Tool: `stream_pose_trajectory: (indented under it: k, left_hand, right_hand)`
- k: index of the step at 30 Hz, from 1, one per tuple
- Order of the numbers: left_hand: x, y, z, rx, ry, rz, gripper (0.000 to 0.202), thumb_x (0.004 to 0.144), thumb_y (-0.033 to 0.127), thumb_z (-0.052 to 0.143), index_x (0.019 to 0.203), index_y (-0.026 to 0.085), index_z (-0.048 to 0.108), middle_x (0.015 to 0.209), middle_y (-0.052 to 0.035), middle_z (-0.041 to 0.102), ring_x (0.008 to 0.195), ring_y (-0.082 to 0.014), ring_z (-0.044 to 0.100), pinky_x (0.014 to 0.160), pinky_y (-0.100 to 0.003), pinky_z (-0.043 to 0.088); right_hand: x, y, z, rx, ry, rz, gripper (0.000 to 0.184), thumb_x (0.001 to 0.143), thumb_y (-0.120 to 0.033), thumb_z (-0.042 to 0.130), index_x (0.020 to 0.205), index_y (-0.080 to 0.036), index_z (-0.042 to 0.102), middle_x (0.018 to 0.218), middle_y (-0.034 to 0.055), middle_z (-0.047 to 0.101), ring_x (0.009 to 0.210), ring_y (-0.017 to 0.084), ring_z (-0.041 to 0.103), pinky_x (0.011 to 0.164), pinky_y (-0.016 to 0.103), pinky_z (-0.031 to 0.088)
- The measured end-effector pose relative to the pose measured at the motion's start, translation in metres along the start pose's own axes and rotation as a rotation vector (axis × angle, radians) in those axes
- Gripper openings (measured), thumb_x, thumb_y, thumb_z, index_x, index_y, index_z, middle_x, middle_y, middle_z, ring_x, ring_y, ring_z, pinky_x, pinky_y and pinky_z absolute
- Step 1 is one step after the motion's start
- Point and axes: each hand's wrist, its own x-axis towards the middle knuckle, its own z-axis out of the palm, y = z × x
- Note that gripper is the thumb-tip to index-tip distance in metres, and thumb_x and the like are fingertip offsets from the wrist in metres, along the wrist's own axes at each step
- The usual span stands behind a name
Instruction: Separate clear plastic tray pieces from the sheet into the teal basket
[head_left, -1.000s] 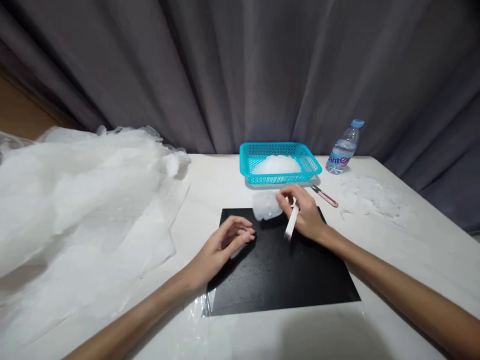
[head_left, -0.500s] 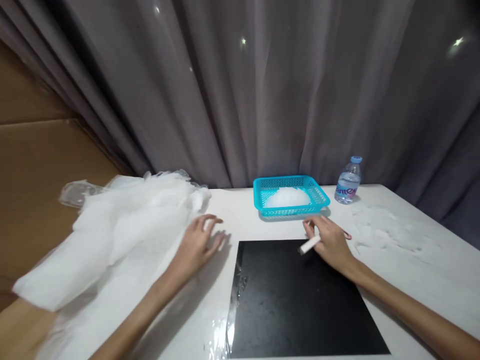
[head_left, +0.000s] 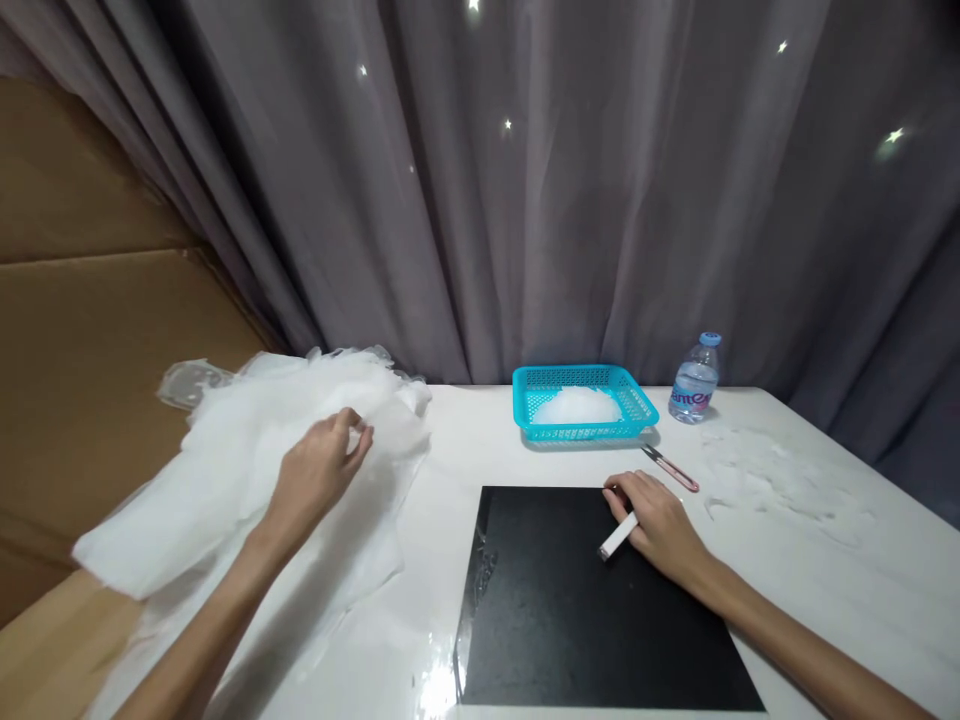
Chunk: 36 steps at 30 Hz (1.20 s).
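Observation:
My left hand (head_left: 321, 468) is over the pile of white sheer fabric (head_left: 247, 440) on the left. Its thumb and forefinger are bent close together; what lies between them, if anything, is too small to make out. My right hand (head_left: 654, 520) is closed around a white lighter (head_left: 619, 536), whose metal end points down and left over the black board (head_left: 577, 610). That hand rests at the board's upper right part. Pink-handled thread snips (head_left: 671, 468) lie on the table just beyond it.
A turquoise plastic basket (head_left: 517, 405) stands at the back, holding a heap of white sheer pieces (head_left: 577, 405). To its right is a water bottle (head_left: 694, 382). Wispy white scraps (head_left: 787, 480) lie at the right. Grey curtain (head_left: 570, 200) hangs behind; cardboard (head_left: 97, 380) stands left.
My left hand has moved left from the table onto the fabric pile, and its fingers have drawn together. The right hand keeps the lighter but has let go of the snips, which now lie on the table.

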Motion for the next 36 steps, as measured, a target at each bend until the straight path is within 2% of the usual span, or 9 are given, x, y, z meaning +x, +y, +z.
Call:
stream_pose_trajectory:
  k: [7, 11, 15, 20, 24, 27, 29, 32, 36]
  left_hand:
    - [-0.007, 0.060, -0.059, -0.959, -0.296, -0.007, 0.042, 0.099, 0.067, 0.054, 0.103, 0.027, 0.043, 0.094, -0.0051, 0.080, 0.066, -0.0213, 0.068, 0.058, -0.028, 0.050]
    - [-0.004, 0.097, -0.067, -1.313, -0.558, 0.038, 0.048, 0.096, 0.060, 0.067, 0.128, 0.029, 0.048, 0.097, -0.0028, 0.079, 0.070, -0.0195, 0.072, 0.054, -0.023, 0.052]
    - [-0.004, 0.132, -0.068, -1.502, -0.665, 0.155, 0.043, 0.101, 0.048, 0.066, 0.137, 0.027, 0.054, 0.113, -0.0065, 0.076, 0.086, -0.0200, 0.073, 0.068, -0.025, 0.056]
    - [-0.008, 0.168, -0.040, -1.462, -0.551, 0.261, 0.036, 0.104, 0.046, 0.057, 0.132, 0.023, 0.056, 0.118, -0.0083, 0.070, 0.106, -0.0255, 0.070, 0.091, -0.036, 0.057]
    - [-0.022, 0.182, -0.013, -0.990, 0.002, 0.108, 0.042, 0.094, 0.046, 0.070, 0.123, 0.019, 0.056, 0.124, -0.0121, 0.061, 0.113, -0.0296, 0.060, 0.101, -0.045, 0.050]
    - [-0.046, 0.195, -0.023, -0.998, -0.310, 0.229, 0.033, 0.103, 0.054, 0.057, 0.116, 0.023, 0.060, 0.103, -0.0048, 0.067, 0.091, -0.0241, 0.065, 0.084, -0.037, 0.053]
    - [-0.061, 0.205, -0.037, -1.073, -0.543, 0.294, 0.039, 0.105, 0.059, 0.051, 0.125, 0.027, 0.060, 0.108, -0.0038, 0.071, 0.096, -0.0250, 0.069, 0.085, -0.037, 0.053]
    - [-0.069, 0.216, -0.046, -1.047, -0.519, 0.306, 0.044, 0.100, 0.066, 0.057, 0.120, 0.026, 0.062, 0.116, -0.0058, 0.071, 0.101, -0.0282, 0.069, 0.089, -0.040, 0.053]
    - [-0.047, 0.206, -0.024, -1.068, -0.385, 0.158, 0.059, 0.092, 0.072, 0.062, 0.121, 0.021, 0.059, 0.128, -0.0136, 0.067, 0.122, -0.0364, 0.062, 0.104, -0.051, 0.050]
  right_hand:
    - [0.007, -0.007, -0.007, 0.194, -0.021, 0.054, 0.015, 0.107, -0.026, 0.052, 0.097, -0.022, 0.062, 0.087, 0.0065, 0.070, 0.079, 0.025, 0.067, 0.074, 0.040, 0.054]
    - [0.017, -0.024, -0.017, 0.443, -0.091, 0.145, 0.023, 0.108, -0.038, 0.051, 0.109, -0.022, 0.066, 0.100, 0.0088, 0.072, 0.093, 0.026, 0.068, 0.086, 0.042, 0.055]
    - [0.023, -0.038, -0.032, 0.880, -0.270, 0.368, 0.048, 0.111, -0.057, 0.035, 0.133, -0.024, 0.062, 0.106, 0.0082, 0.072, 0.093, 0.022, 0.069, 0.090, 0.039, 0.056]
    - [0.035, -0.049, -0.063, 1.146, -0.253, 0.507, 0.041, 0.098, -0.058, 0.067, 0.118, -0.023, 0.071, 0.088, 0.0038, 0.074, 0.078, 0.019, 0.067, 0.077, 0.033, 0.056]
    - [0.045, -0.057, -0.086, 1.002, -0.084, 0.460, 0.024, 0.099, -0.045, 0.069, 0.099, -0.021, 0.073, 0.080, 0.0027, 0.073, 0.079, 0.020, 0.068, 0.077, 0.032, 0.056]
    - [0.047, -0.062, -0.093, 0.875, -0.067, 0.431, 0.025, 0.100, -0.045, 0.066, 0.096, -0.021, 0.073, 0.089, 0.0047, 0.075, 0.084, 0.023, 0.070, 0.078, 0.034, 0.057]
    - [0.046, -0.064, -0.094, 0.803, -0.101, 0.381, 0.025, 0.101, -0.044, 0.064, 0.097, -0.022, 0.074, 0.090, 0.0054, 0.075, 0.086, 0.024, 0.071, 0.080, 0.035, 0.058]
    - [0.044, -0.065, -0.096, 0.753, -0.125, 0.319, 0.028, 0.103, -0.045, 0.061, 0.100, -0.022, 0.075, 0.090, 0.0064, 0.074, 0.085, 0.025, 0.069, 0.080, 0.036, 0.059]
    - [0.044, -0.062, -0.100, 0.907, -0.193, 0.352, 0.033, 0.104, -0.047, 0.058, 0.112, -0.022, 0.076, 0.089, 0.0044, 0.071, 0.078, 0.019, 0.065, 0.071, 0.030, 0.056]
